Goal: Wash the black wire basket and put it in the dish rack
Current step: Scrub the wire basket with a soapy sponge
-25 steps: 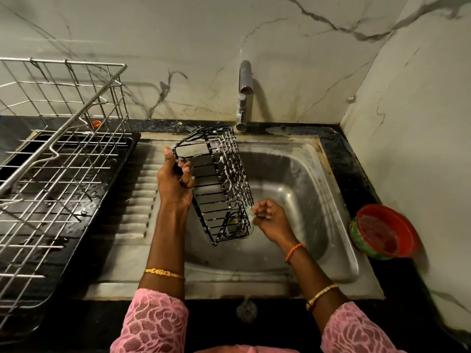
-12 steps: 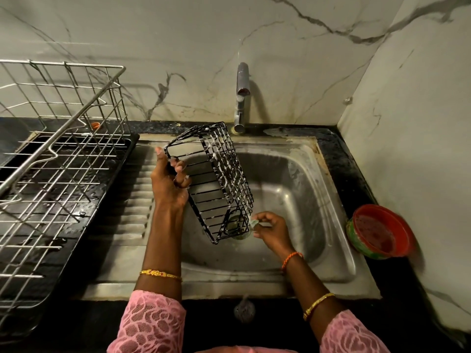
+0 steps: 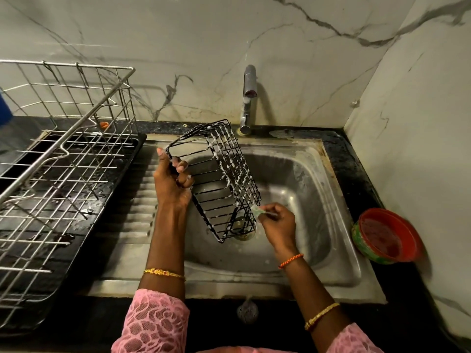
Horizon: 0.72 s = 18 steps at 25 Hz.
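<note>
The black wire basket [image 3: 219, 179] hangs tilted over the steel sink [image 3: 300, 179], white suds along its wires. My left hand [image 3: 173, 184] grips its upper left rim, fingers curled round the wire. My right hand [image 3: 277, 222] pinches a small green scrub pad [image 3: 260, 211] against the basket's lower right corner. The steel dish rack [image 3: 63, 159] stands on a black tray to the left of the sink, with nothing in it.
The tap [image 3: 248, 98] stands behind the sink, with no water running. A red and green bowl [image 3: 384, 235] sits on the black counter at the right, close to the marble side wall. The ribbed drainboard [image 3: 137, 212] lies between rack and basin.
My right hand has shifted slightly along the basket's lower right corner with the pad. The left hand keeps the same grip while the basket tilts a little.
</note>
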Available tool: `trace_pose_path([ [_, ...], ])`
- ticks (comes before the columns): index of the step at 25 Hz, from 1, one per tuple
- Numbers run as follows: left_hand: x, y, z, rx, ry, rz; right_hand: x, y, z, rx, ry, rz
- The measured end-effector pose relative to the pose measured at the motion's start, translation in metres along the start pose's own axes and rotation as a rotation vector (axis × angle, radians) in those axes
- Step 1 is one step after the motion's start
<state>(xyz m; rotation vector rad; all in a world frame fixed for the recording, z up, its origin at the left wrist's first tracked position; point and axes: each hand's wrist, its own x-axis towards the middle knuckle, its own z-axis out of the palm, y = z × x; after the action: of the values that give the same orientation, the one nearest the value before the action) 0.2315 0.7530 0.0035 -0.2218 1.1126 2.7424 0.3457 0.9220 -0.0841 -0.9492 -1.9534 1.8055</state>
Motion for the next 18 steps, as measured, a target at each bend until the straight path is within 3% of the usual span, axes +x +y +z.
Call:
trace_pose_path([
  [6,-0.004,-0.009,0.002,0.062,-0.012,-0.012,0.012,-0.031,0.007,0.013,-0.196,-0.213],
  [8,-0.001,-0.006,0.004,0.040,-0.011,-0.017,0.008,-0.012,0.000,-0.095,-0.189,-0.185],
  [12,0.002,-0.006,0.003,0.051,-0.016,0.001,-0.009,0.021,-0.010,-0.091,-0.181,0.078],
  [18,0.000,-0.008,0.000,0.128,-0.018,0.012,-0.005,-0.029,0.008,0.103,-0.237,-0.033],
])
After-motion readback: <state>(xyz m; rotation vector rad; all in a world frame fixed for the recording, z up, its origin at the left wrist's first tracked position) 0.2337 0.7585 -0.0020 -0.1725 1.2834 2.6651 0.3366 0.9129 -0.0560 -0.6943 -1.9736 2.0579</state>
